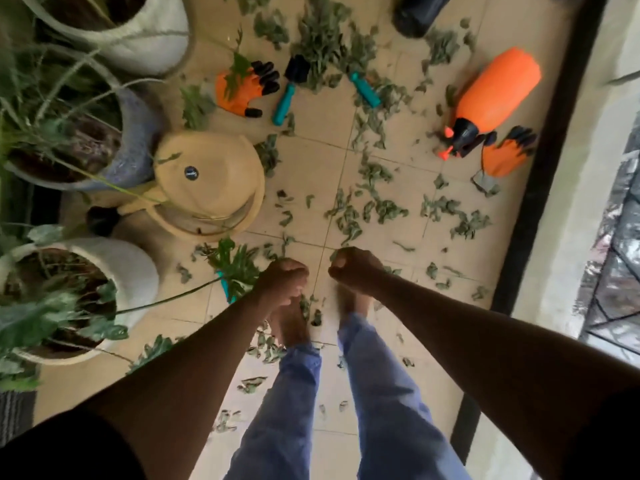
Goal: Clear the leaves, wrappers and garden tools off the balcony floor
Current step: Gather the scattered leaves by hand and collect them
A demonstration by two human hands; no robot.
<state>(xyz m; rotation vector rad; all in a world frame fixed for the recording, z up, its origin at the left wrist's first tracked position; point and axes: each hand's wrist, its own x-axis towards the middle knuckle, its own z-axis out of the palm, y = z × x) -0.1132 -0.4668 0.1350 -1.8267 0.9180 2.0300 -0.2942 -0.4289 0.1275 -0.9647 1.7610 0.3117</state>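
Green leaves lie scattered over the tiled balcony floor, thickest at the far middle. Two teal-handled garden tools lie among them, next to an orange glove with black fingertips. An orange pump sprayer lies on its side at the right, a second orange glove beside it. A third teal tool shows partly under a leafy sprig. My left hand and my right hand hang above the floor with fingers curled into fists; nothing shows inside them.
Potted plants line the left side: white pots and a grey-blue pot. A beige watering can lies beside them. A black bag or pot stands at the far edge. A dark sill borders the right.
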